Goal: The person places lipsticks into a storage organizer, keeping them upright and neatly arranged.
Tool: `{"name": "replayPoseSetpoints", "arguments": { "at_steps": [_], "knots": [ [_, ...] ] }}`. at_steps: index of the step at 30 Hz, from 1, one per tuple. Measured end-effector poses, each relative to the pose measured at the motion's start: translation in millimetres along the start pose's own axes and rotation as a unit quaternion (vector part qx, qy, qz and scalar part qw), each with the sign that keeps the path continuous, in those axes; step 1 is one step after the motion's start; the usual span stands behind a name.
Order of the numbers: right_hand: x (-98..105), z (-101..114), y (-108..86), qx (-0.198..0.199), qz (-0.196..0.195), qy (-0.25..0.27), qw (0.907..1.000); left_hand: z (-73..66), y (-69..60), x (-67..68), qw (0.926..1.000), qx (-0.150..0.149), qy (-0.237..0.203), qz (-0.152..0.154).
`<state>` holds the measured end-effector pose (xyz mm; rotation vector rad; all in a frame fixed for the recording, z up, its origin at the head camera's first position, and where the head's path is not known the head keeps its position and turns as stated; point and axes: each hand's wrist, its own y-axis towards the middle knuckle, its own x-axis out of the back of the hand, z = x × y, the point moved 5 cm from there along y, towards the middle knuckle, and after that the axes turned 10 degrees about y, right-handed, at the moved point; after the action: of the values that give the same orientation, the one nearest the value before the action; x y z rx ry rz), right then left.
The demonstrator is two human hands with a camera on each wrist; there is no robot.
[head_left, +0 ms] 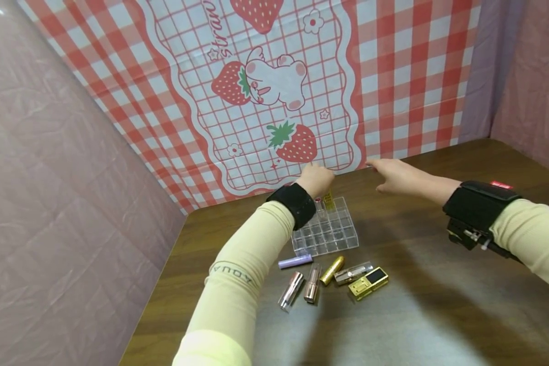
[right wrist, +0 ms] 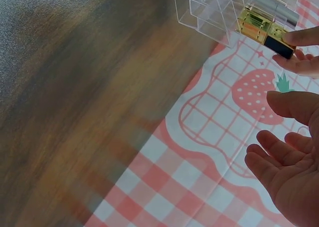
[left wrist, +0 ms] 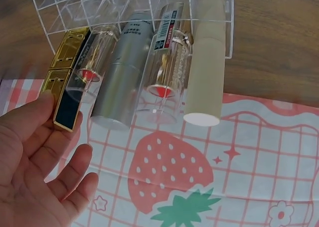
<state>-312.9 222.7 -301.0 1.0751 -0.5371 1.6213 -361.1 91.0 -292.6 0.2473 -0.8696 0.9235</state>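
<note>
My left hand (head_left: 317, 178) pinches a gold lipstick tube (left wrist: 64, 52) with a dark panel between thumb and fingers. The tube stands in an end compartment of the back row of a clear lipstick organizer (head_left: 327, 238). In the left wrist view, the same row holds a clear-capped lipstick (left wrist: 94, 52), a silver tube (left wrist: 122, 82), a second clear lipstick with a barcode label (left wrist: 162, 67) and a cream tube (left wrist: 205, 77). To the right of the organizer, my right hand (head_left: 398, 175) hovers with relaxed fingers and holds nothing.
Before the organizer lie a lilac tube (head_left: 295, 262), two rose-gold lipsticks (head_left: 292, 290), a gold bullet-shaped lipstick (head_left: 332, 270), a clear-ended tube (head_left: 353, 273) and a gold rectangular lipstick (head_left: 361, 287). A strawberry-print checked cloth (head_left: 274, 127) hangs behind the wooden table (head_left: 439, 244).
</note>
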Motion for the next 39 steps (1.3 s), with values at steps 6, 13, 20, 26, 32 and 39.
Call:
{"name": "replayPoseSetpoints", "arguments": {
  "at_steps": [6, 13, 20, 26, 32, 39],
  "knots": [
    [-2.7, -1.9, 1.9, -0.009, 0.004, 0.005, 0.9999, -4.3, 2.4, -8.0, 1.0000, -0.004, -0.005, 0.004],
    [-4.2, -9.3, 1.9, -0.006, 0.010, 0.004, 0.9999, -9.1, 6.5, -9.5, 0.9998, -0.008, -0.017, -0.007],
    [-6.3, -7.4, 1.4, 0.005, 0.007, 0.010, 0.9999, -9.9, 7.6, -6.6, 0.9995, -0.013, -0.013, -0.026],
    [-7.5, -5.2, 1.6, 0.014, 0.004, 0.006, 0.9999, -8.5, 11.0, -9.5, 0.9995, -0.011, -0.017, -0.026],
    [-7.3, -2.8, -0.5, 0.015, 0.005, 0.007, 0.9999, -4.7, 12.1, -11.6, 0.9990, -0.006, -0.041, -0.015],
    [-1.6, -6.8, -7.7, 0.004, 0.000, -0.002, 1.0000, 10.4, -0.8, -7.2, 0.9911, 0.021, -0.132, -0.007]
  ]
}}
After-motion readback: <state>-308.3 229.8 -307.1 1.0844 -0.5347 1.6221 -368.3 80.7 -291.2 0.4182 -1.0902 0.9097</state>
